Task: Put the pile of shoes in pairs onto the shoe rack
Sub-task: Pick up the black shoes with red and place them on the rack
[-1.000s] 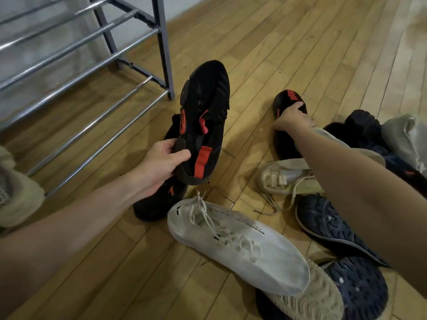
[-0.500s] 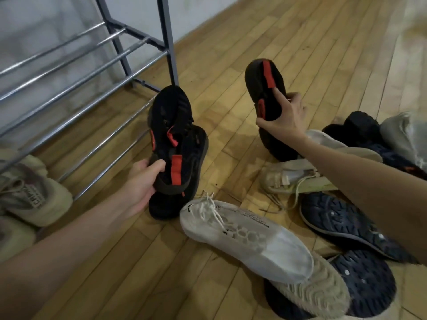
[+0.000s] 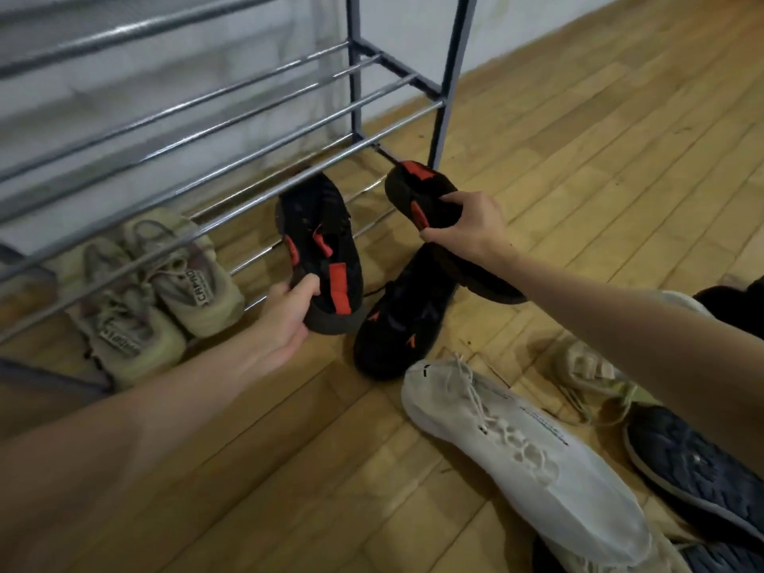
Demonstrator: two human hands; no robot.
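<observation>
As hands grip blk shoes point(image 3: 320, 250), rack rail point(image 3: 264, 192) ahead

Both bare forearms reach forward toward twelve o'clock. The left hand point(image 3: 285, 314), entering from seven o'clock, is palm-up with fingers curled closed around a black shoe's point(image 3: 320, 250) heel. The right hand point(image 3: 465, 223), entering from four o'clock, is knuckles-up, fingers clamped over a second black shoe point(image 3: 430, 200).

Two bare forearms reaching in from the bottom corners, no sleeves showing up to the frame edge, bare left hand point(image 3: 285, 316), bare right hand point(image 3: 467, 225), no gloves, rings, watch or bands on wrists or fingers, short plain fingernails
</observation>
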